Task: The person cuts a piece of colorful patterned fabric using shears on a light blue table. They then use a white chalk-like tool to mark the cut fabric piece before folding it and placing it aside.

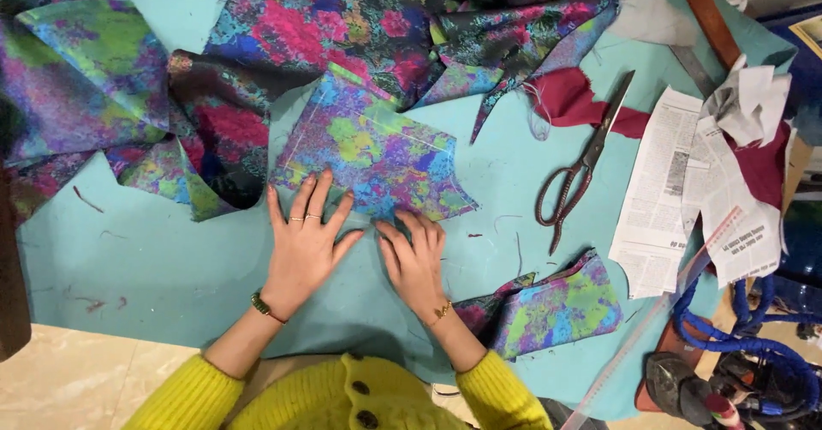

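My left hand lies flat with fingers spread on the near edge of a cut piece of multicoloured floral fabric. My right hand presses flat beside it on the same near edge, fingers together. The piece rests on a turquoise cloth that covers the table. Both wrists wear thin bracelets and yellow knitted sleeves reach to the forearms.
Large scissors lie to the right. A heap of the same floral fabric fills the far side, and a smaller scrap sits near right. Newspaper sheets, dark red cloth, a clear ruler and blue cord crowd the right edge.
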